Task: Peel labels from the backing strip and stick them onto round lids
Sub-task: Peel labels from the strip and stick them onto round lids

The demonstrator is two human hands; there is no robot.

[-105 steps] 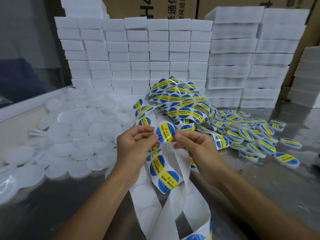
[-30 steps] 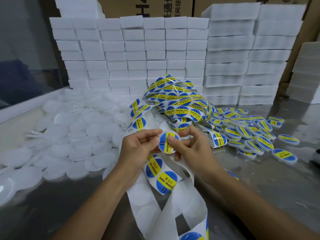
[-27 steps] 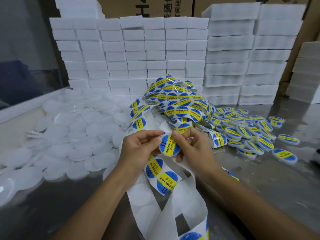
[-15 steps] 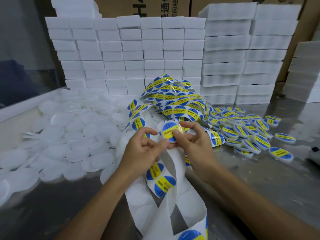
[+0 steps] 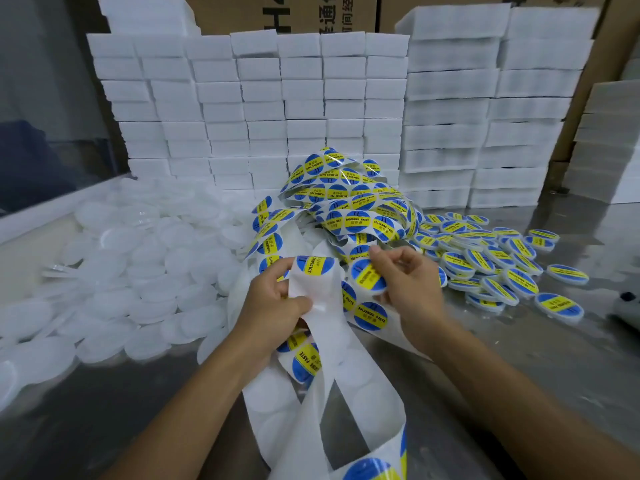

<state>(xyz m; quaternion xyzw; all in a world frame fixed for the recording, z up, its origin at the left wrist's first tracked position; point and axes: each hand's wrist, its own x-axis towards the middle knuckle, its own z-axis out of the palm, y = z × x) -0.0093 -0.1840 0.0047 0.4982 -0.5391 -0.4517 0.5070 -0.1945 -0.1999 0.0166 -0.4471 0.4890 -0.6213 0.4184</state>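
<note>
My left hand (image 5: 273,306) grips the white backing strip (image 5: 325,327), folded over its fingers with a blue and yellow label (image 5: 316,265) at the bend. My right hand (image 5: 407,285) pinches a round lid (image 5: 368,276) that carries a blue and yellow label, held just right of the strip. A tangled heap of label strip (image 5: 349,202) lies behind my hands. Bare white lids (image 5: 138,271) are piled on the left. Labelled lids (image 5: 491,258) are spread on the right.
Stacks of white boxes (image 5: 311,109) form a wall along the back of the steel table (image 5: 519,358). Cardboard cartons (image 5: 277,12) stand behind them. Used backing strip (image 5: 332,410) trails down toward the near edge.
Both hands worked together on one lid, pressing its label down. Now they have parted: the right hand carries the labelled lid to the right and the left hand holds the strip at a new label.
</note>
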